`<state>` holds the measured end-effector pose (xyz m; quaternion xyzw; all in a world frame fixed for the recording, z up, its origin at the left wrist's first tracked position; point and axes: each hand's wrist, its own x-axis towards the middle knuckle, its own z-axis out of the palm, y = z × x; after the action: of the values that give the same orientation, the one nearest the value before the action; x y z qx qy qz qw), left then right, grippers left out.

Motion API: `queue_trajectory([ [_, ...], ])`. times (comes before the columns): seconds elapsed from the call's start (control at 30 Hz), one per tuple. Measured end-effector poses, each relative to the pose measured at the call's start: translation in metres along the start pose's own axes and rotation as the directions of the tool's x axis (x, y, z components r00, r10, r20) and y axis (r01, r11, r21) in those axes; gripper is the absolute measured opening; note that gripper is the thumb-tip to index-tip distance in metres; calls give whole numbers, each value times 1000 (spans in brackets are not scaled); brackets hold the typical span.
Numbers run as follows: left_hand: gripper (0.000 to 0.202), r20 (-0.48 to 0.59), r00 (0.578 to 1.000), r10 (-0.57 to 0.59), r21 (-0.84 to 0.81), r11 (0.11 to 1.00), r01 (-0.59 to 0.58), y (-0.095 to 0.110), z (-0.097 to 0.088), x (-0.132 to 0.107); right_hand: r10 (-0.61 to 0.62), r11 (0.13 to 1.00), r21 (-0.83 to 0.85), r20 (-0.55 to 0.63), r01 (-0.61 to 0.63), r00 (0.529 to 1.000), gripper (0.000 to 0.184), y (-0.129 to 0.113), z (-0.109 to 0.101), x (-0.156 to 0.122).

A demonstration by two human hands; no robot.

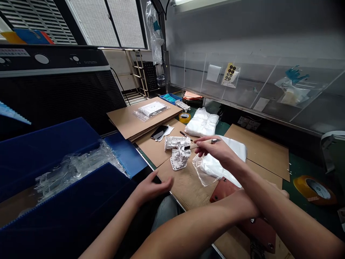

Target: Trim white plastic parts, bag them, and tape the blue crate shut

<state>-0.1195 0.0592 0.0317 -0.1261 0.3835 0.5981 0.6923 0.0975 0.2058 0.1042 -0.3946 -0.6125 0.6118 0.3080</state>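
Note:
My left hand (153, 186) hovers empty before the bench edge, its fingers stretched out and thumb apart. My right hand (280, 191) lies over to the right, mostly behind a co-worker's forearm, so its fingers are hidden. Under my right forearm is a red-brown piece with metal fasteners (223, 189). From the right, a co-worker's hand (208, 148) pinches a slim beige tool (194, 145) with a dark end and a pointed metal end. The dark end meets a white plastic part with fine lattice detail (180, 154), standing on cardboard.
Behind the part lie a phone (159, 132), a black pen (183, 133) and a tape roll (184, 117). White bagged stacks (202, 122) sit farther back. A blue bin (81, 196) with clear-bagged parts is at left. A large tape roll (315, 189) rests at right.

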Motion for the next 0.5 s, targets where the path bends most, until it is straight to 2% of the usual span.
queue_trajectory([
  [0.07, 54, 2, 980, -200, -48, 979, 200, 5, 10, 30, 9, 999, -34, 31, -8, 999, 14, 3, 3, 1],
  [0.1, 62, 22, 965, -262, -74, 962, 263, 4, 17, 44, 16, 999, -49, 47, -13, 999, 14, 4, 5, 1],
  [0.17, 73, 79, 939, -334, -113, 933, 341, -1, 29, 67, 29, 997, -70, 63, -24, 998, 13, 6, 7, 2],
  [0.23, 77, 137, 926, -353, -132, 919, 370, -6, 36, 80, 14, 998, -63, 42, -11, 999, 14, 5, 7, 1],
  [0.37, 76, 243, 927, -287, -113, 940, 321, -18, 42, 92, -80, 997, -6, -112, 80, 990, 26, 2, -7, 1],
  [0.5, 66, 309, 945, -108, -18, 993, 119, -28, 54, 106, -151, 988, -38, -333, 147, 931, 36, 8, -37, 3],
])
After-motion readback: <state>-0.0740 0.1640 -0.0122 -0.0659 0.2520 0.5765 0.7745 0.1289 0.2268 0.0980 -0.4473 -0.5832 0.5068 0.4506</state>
